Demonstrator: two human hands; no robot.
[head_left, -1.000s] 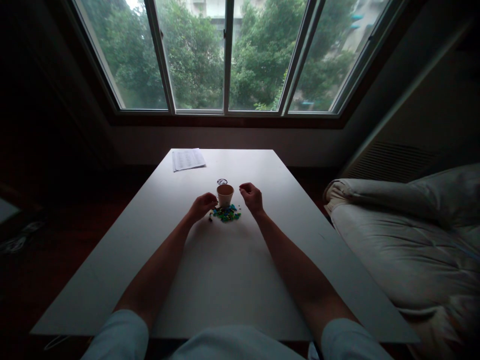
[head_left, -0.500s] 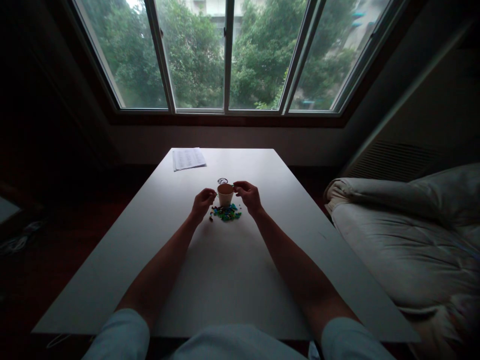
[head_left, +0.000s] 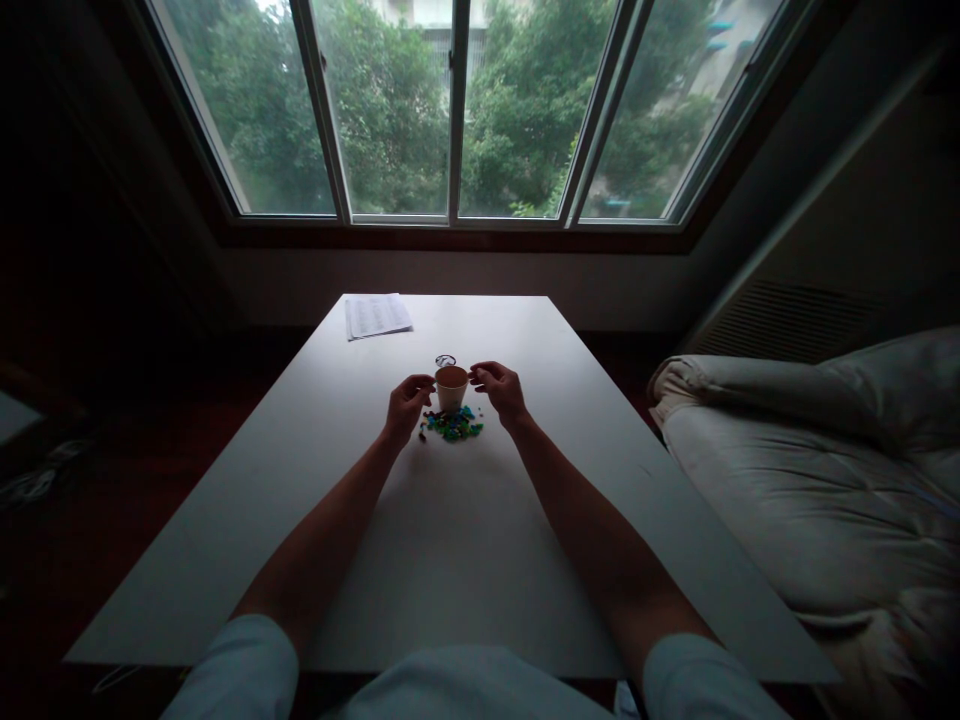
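Note:
A small paper cup (head_left: 451,387) stands upright on the white table (head_left: 450,540). Just in front of it lies a little heap of blue and green pieces (head_left: 453,426). My left hand (head_left: 407,404) is raised at the cup's left rim, fingers pinched together on something too small to make out. My right hand (head_left: 500,389) hovers at the cup's right rim, its fingers also pinched. Whether either hand touches the cup I cannot tell.
A printed sheet of paper (head_left: 376,315) lies at the table's far left. A small dark ring-shaped object (head_left: 445,360) sits just behind the cup. A bed with a pale quilt (head_left: 817,480) is to the right. A wide window (head_left: 457,110) faces trees.
My right hand has moved left from beside the cup to its rim. My left hand has risen from the heap to the cup's left rim.

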